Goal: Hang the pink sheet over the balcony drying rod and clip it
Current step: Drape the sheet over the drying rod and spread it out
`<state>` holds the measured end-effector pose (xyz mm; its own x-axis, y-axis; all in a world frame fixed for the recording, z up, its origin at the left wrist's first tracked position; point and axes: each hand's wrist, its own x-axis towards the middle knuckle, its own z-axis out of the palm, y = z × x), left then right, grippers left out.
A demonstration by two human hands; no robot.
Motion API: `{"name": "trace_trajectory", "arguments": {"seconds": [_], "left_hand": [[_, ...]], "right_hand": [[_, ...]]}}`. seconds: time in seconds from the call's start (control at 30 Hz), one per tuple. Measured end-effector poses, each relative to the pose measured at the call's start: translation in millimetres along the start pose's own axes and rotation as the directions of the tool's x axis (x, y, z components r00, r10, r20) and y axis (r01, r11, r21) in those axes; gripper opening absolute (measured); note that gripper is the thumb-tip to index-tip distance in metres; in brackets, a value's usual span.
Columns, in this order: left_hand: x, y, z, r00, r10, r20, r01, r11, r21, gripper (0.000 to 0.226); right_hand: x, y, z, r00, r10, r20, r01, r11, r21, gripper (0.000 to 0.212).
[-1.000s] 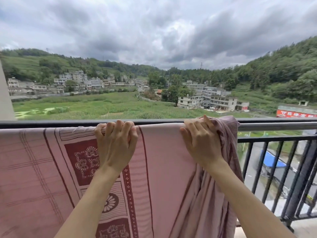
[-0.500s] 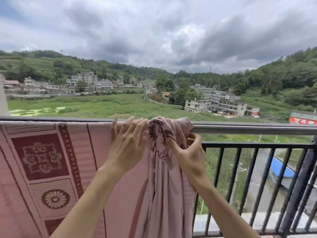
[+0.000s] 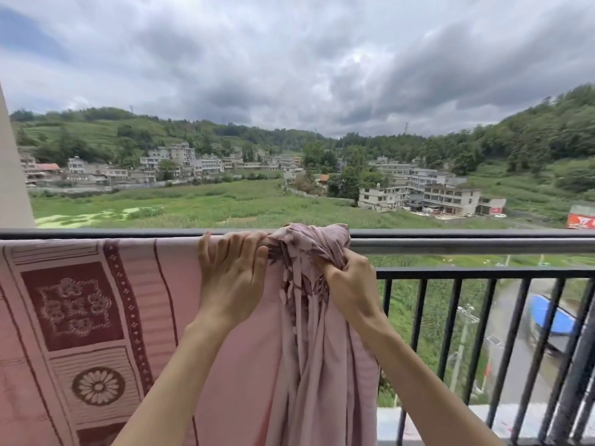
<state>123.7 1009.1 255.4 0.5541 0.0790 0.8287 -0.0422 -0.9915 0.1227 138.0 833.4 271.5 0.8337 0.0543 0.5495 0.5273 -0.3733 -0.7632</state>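
The pink sheet (image 3: 96, 317), with dark red squares and flower patterns, hangs over the silver drying rod (image 3: 467, 246) and covers its left half. Its right end is gathered into a bunched wad (image 3: 309, 249) on the rod, with folds hanging down. My left hand (image 3: 230, 281) lies on the sheet at the rod, fingers curled over the top edge beside the wad. My right hand (image 3: 349, 284) grips the bunched cloth just below the rod. No clip is in view.
A black balcony railing (image 3: 483, 273) with vertical bars runs behind the rod, its top rail (image 3: 128, 234) just above. A pale wall edge (image 3: 13, 175) stands at the left. The rod's right half is bare. Fields and houses lie far below.
The right hand has closed into a fist on the bunched cloth, and the left hand's fingers have curled over the rod. The view has shifted a little to the left.
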Motion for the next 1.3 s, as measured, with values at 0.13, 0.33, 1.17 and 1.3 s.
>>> {"name": "trace_trajectory", "arguments": {"seconds": [0.13,0.33,1.17,1.3], "left_hand": [[1.2,-0.6,-0.6,1.0,-0.001,-0.021,0.001,1.0,0.009,0.053],[2.6,3.0,2.0,0.999,-0.012,-0.051,0.015,0.999,0.05,0.041],[6.9,21.6,6.2,0.985,-0.17,-0.035,0.172,0.984,0.037,0.045],[11.0,27.3,0.3,0.978,-0.206,0.017,0.205,0.978,0.049,0.041]], "right_hand": [[11.6,-0.8,-26.9,0.991,0.09,-0.101,-0.066,0.973,0.222,0.031],[19.7,3.0,-65.2,0.96,0.135,-0.245,-0.049,0.943,0.328,0.027],[33.4,35.7,-138.1,0.828,0.429,-0.362,-0.23,0.848,0.478,0.013],[17.5,60.4,-131.4,0.832,0.446,-0.329,-0.312,0.867,0.388,0.015]]}}
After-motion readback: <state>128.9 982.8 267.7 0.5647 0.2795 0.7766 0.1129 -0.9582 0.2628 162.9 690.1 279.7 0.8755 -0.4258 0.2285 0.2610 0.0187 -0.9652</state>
